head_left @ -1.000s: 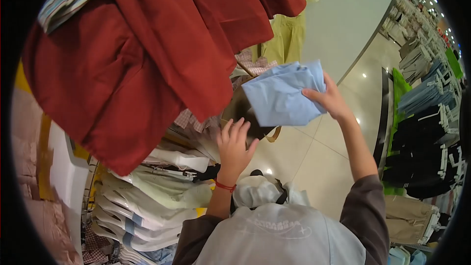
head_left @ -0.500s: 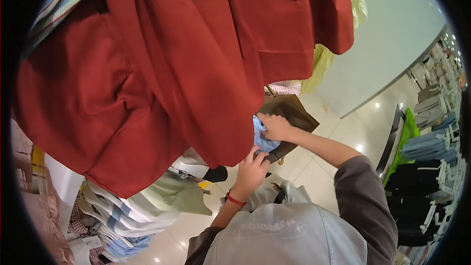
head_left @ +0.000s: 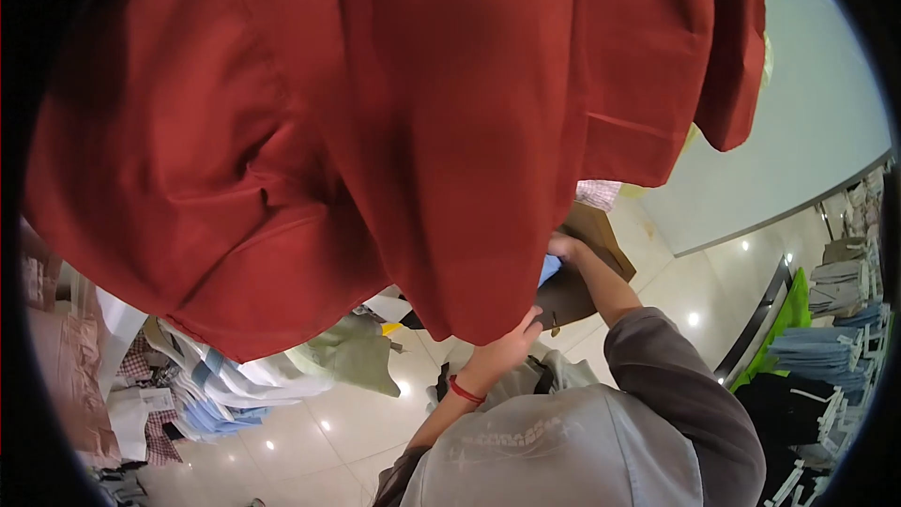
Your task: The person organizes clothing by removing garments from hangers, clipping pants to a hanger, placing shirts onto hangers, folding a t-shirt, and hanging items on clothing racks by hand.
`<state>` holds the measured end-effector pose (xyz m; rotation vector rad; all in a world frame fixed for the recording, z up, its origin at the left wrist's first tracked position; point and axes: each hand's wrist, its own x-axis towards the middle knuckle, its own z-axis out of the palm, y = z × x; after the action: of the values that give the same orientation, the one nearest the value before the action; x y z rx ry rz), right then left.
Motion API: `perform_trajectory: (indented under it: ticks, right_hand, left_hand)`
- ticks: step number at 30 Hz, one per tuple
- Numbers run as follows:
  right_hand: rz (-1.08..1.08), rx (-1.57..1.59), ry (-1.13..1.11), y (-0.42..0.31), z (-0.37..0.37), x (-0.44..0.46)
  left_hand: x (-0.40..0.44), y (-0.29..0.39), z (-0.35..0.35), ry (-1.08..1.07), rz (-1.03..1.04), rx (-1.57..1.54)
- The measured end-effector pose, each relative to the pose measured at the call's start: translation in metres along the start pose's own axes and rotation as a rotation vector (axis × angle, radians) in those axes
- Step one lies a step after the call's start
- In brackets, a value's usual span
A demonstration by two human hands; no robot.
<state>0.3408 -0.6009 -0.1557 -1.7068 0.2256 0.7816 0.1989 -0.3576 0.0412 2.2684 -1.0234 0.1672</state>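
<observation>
A large red garment [head_left: 450, 131] hangs close in front of me and covers much of the view. Beyond its lower right edge is a brown paper bag [head_left: 568, 299], opening toward me. My right hand [head_left: 566, 249] reaches into the bag with curled fingers on a light blue cloth [head_left: 550, 268]; the red fabric hides the fingertips and most of the cloth. My left hand [head_left: 507, 349], with a red cord bracelet [head_left: 466, 391] on the wrist, is at the bag's near side. Its visible fingers are slightly apart, the rest hidden behind the red garment.
White and pale green clothes [head_left: 347, 357] hang on a rack at lower left, beside pink garments [head_left: 70, 366]. Racks of blue and black clothes [head_left: 788, 404] stand at right. A pale panel [head_left: 751, 169] rises at upper right above the tiled floor [head_left: 357, 432].
My view has shifted, and the red garment now covers more of the bag and both hands. The right hand is lower in the bag, and less of the blue cloth shows.
</observation>
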Motion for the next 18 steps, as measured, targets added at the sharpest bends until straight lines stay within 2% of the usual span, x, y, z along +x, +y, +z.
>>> perform_trajectory:
  ticks: [1, 4, 7, 10, 11, 14, 15, 18]
  right_hand:
    - [-0.05, -0.152, 0.071, 0.022, -0.003, 0.016]
    - [0.193, -0.628, 0.353, 0.06, 0.0, 0.055]
    - [0.498, -0.861, 0.342, 0.057, 0.014, 0.05]
    - [0.531, -1.29, 0.196, -0.03, 0.039, -0.004]
    - [0.535, -1.357, 0.208, -0.043, 0.042, -0.005]
    - [0.279, -1.557, 0.034, -0.035, 0.032, 0.018]
    - [0.167, -1.549, 0.05, -0.044, 0.033, 0.008]
    - [-0.01, -1.411, -0.018, -0.128, 0.057, -0.076]
  left_hand:
    - [-0.003, 0.001, 0.001, -0.009, -0.042, -0.051]
    - [-0.01, 0.003, 0.005, -0.02, -0.137, -0.161]
    - [-0.014, 0.004, 0.003, -0.034, -0.144, -0.144]
    - [-0.015, 0.007, -0.004, -0.064, -0.096, -0.018]
    - [-0.014, 0.007, -0.006, -0.073, -0.071, 0.04]
    - [-0.01, 0.005, -0.008, 0.0, -0.044, 0.111]
    - [-0.01, 0.005, -0.008, 0.042, -0.042, 0.121]
    - [-0.01, 0.003, -0.013, 0.103, -0.01, 0.148]
